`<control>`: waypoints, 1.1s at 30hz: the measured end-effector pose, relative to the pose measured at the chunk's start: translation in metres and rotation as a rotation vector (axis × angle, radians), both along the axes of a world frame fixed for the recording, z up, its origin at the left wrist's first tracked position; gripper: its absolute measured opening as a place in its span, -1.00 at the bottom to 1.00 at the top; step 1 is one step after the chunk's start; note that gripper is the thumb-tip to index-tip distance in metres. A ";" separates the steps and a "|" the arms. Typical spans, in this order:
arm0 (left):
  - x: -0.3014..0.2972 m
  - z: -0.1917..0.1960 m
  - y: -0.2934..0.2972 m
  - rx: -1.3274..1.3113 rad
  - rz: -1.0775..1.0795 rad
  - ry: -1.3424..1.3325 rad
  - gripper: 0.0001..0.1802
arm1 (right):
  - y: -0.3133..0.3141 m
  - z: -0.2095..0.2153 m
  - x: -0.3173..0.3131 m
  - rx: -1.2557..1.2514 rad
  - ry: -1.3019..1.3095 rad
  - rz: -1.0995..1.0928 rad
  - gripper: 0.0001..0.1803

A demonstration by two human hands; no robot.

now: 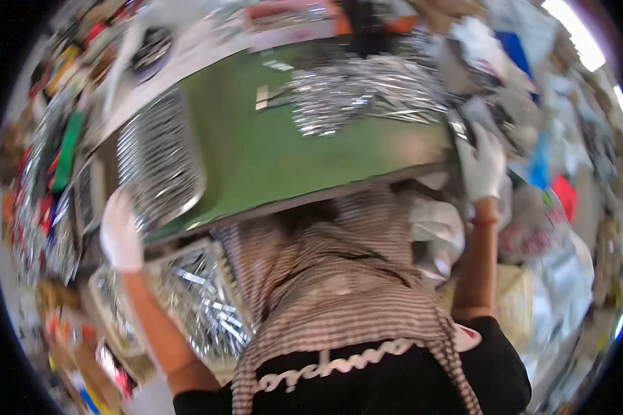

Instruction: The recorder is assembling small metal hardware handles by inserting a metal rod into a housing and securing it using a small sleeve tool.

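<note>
On the left of the green work surface lies a metal tray filled with a row of slim, shiny metal pieces. My left hand, in a white glove, is at the tray's near left edge; blur hides whether its fingers grip the rim. At the surface's right edge is my right hand, also gloved in white, its thumb apart from the fingers. A small shiny metal item shows beside its fingertips. A large loose heap of flat silvery metal pieces spreads over the far right of the surface.
Below my left forearm stands a pale basket of loose metal pieces. Bags and white plastic crowd the right side. Packaged goods line the left. A pinkish box sits beyond the far edge. My checked apron meets the near edge.
</note>
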State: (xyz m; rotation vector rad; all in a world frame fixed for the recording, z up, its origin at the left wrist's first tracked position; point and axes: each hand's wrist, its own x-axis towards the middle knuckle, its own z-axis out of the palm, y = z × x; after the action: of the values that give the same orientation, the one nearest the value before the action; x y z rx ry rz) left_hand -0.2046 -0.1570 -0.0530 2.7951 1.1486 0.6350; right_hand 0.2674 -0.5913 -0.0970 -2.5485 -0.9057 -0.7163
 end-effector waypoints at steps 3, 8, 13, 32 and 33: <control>-0.016 -0.006 0.011 0.151 -0.060 0.086 -0.61 | -0.006 0.026 -0.010 0.145 -0.209 -0.071 -0.63; -0.004 -0.001 -0.007 0.175 -0.057 -0.002 -0.57 | -0.036 0.061 0.026 0.124 -0.495 -0.346 -0.64; 0.003 0.003 -0.034 0.318 -0.016 -0.067 -0.58 | -0.047 0.077 0.086 -0.279 -0.270 -0.668 -0.63; 0.089 -0.081 -0.228 -0.298 -0.342 -0.018 -0.52 | 0.289 0.004 -0.140 -0.100 0.122 1.020 -0.68; 0.088 -0.094 -0.230 -0.337 -0.334 0.018 -0.51 | 0.283 -0.021 -0.144 0.031 -0.012 1.061 -0.66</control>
State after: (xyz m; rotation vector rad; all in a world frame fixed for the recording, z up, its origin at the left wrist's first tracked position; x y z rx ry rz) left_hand -0.1168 -0.3872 -0.1473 2.6119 0.6858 0.3484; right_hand 0.1239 -0.3087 -0.1182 -1.6263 -1.9412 -0.3762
